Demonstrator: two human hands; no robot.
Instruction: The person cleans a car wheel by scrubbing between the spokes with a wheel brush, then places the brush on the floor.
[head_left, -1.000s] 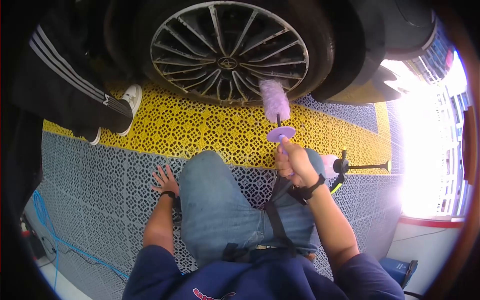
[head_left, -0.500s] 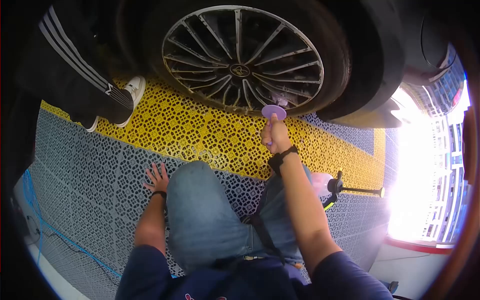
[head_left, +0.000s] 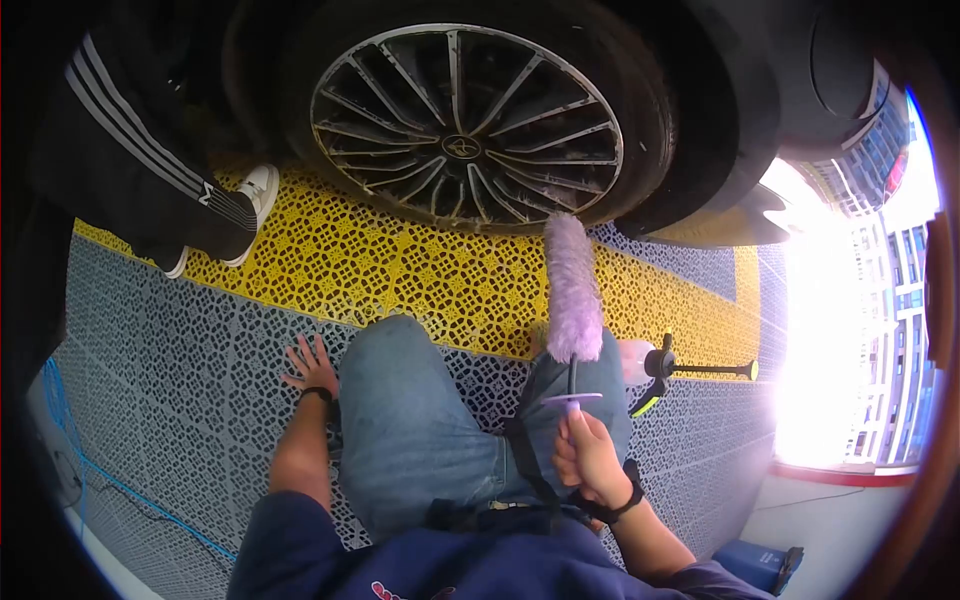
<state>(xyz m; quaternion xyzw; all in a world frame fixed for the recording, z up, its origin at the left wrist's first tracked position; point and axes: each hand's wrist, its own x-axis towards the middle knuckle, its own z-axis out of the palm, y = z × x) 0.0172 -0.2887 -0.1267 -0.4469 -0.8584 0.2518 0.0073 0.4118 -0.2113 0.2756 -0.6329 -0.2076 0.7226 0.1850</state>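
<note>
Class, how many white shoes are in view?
2. One white shoe is left of the wheel; the second shoe shows partly beneath the black trousers. More may be hidden.

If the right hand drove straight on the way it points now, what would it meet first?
Probably the lower edge of the wheel, met by the tip of the fluffy purple brush in the right hand. Depth is unclear there.

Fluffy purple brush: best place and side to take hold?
Likely the slim purple handle, wrapped from the person's side: the flat purple disc parts it from the fluffy head, which points toward the silver-spoked wheel. The bare right hand holds it there.
</note>
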